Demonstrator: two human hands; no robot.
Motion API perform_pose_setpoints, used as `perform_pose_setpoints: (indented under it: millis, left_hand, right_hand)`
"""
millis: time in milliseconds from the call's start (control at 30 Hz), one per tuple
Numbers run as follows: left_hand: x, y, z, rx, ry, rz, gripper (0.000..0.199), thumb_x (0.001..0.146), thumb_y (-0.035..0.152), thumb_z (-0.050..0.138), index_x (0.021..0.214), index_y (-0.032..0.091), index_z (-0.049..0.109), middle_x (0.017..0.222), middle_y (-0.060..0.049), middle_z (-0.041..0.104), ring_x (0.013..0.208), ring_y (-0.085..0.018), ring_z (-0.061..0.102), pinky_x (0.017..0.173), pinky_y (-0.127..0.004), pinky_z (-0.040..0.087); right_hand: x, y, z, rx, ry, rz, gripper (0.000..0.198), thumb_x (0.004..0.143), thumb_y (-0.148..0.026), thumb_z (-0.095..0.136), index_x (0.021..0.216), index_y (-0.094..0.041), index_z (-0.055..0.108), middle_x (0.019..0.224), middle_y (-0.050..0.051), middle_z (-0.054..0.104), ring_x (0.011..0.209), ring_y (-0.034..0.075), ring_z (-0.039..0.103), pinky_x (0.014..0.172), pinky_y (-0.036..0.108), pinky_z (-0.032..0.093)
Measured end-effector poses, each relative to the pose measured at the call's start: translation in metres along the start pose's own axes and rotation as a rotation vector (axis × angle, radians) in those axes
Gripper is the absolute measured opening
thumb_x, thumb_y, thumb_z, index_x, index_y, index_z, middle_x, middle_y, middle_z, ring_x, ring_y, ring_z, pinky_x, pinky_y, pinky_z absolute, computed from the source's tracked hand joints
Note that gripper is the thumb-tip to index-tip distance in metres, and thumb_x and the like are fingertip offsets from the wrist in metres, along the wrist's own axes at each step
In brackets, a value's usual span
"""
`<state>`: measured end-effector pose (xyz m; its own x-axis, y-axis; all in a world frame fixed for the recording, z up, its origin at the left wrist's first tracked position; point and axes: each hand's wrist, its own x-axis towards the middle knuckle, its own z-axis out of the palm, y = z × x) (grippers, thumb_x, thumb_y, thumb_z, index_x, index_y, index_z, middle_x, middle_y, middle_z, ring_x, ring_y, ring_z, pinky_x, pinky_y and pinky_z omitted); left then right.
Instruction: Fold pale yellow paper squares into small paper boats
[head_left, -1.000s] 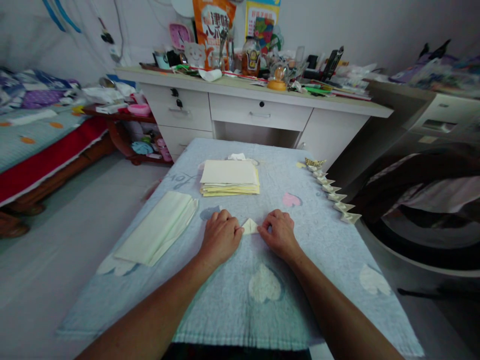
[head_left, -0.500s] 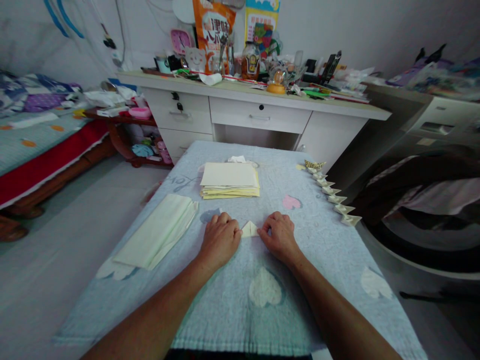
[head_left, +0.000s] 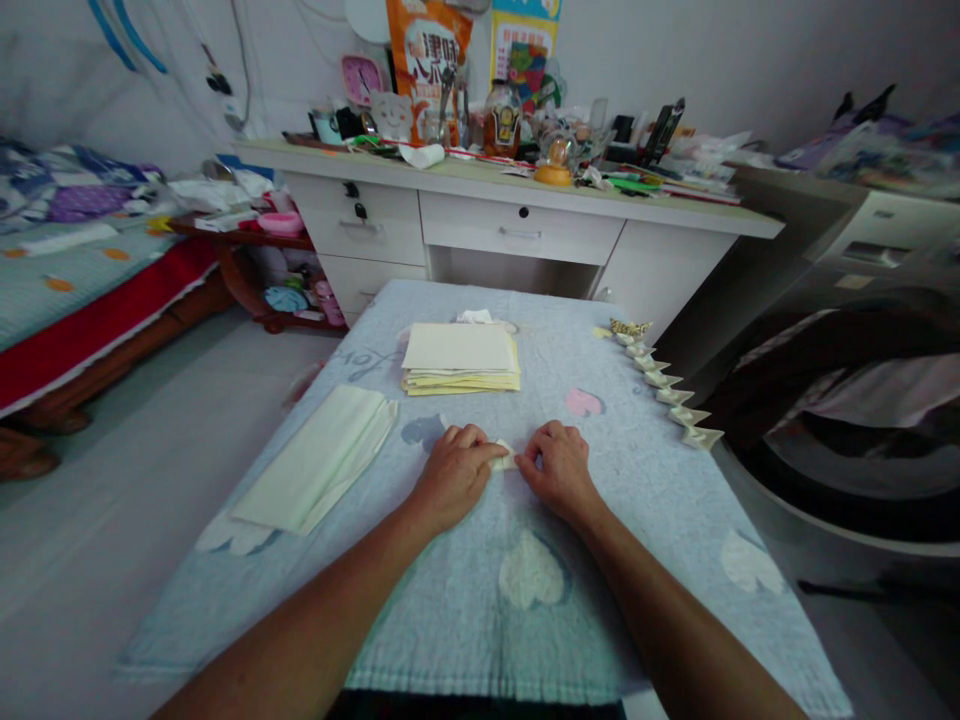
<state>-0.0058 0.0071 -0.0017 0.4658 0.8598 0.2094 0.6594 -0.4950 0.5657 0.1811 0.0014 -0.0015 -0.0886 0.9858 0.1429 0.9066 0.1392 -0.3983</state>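
Observation:
A small folded piece of cream paper [head_left: 505, 461] lies on the cloth-covered table between my hands. My left hand [head_left: 457, 476] is curled at its left side, with a fingertip laid over the paper and covering part of it. At the right corner, my right hand [head_left: 558, 470] pinches the paper between thumb and bent fingers. Beyond them sits a stack of cream and yellow paper sheets [head_left: 460, 349]. A folded pale green-white bundle of paper [head_left: 315, 460] rests to the left of my left hand. Along the right edge stands a row of several small folded paper boats [head_left: 675, 398].
The blue patterned tablecloth [head_left: 637, 600] covers the table. Behind it stands a white desk [head_left: 480, 215] crowded with a jar [head_left: 502, 122], an orange bag [head_left: 427, 60] and clutter. A bed [head_left: 82, 260] is on the left, a front-loading washing machine [head_left: 847, 250] on the right.
My left hand has shifted slightly right, and its fingertip now lies across the folded paper instead of holding its left corner. My right hand stays at the right corner.

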Motion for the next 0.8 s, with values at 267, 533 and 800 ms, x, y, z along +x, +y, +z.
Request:
perform_pose_setpoints:
  millis: [267, 533, 800]
  left_hand:
    - [0.007, 0.002, 0.003, 0.019, 0.014, -0.069, 0.019, 0.085, 0.030, 0.061, 0.099, 0.028, 0.073, 0.090, -0.003, 0.059, 0.091, -0.020, 0.053, 0.083, -0.034, 0.040]
    - [0.007, -0.001, 0.005, 0.026, 0.009, -0.080, 0.020, 0.082, 0.026, 0.065, 0.101, 0.029, 0.073, 0.091, -0.003, 0.059, 0.092, -0.021, 0.054, 0.083, -0.034, 0.040]
    - [0.007, -0.001, 0.004, 0.029, -0.001, -0.091, 0.020, 0.083, 0.027, 0.064, 0.101, 0.028, 0.073, 0.091, -0.003, 0.059, 0.093, -0.020, 0.054, 0.084, -0.034, 0.040]
  right_hand:
    - [0.000, -0.002, -0.002, -0.016, -0.034, 0.021, 0.016, 0.081, -0.032, 0.064, 0.072, -0.019, 0.064, 0.093, 0.007, 0.055, 0.092, 0.024, 0.044, 0.080, 0.036, 0.030]
    - [0.001, 0.001, -0.006, 0.010, -0.086, 0.022, 0.014, 0.085, -0.027, 0.058, 0.076, -0.020, 0.066, 0.098, 0.007, 0.055, 0.094, 0.023, 0.044, 0.082, 0.037, 0.030]
    - [-0.002, 0.005, -0.012, -0.030, -0.076, 0.060, 0.009, 0.081, -0.029, 0.060, 0.080, -0.020, 0.062, 0.106, 0.006, 0.052, 0.099, 0.024, 0.044, 0.085, 0.037, 0.031]
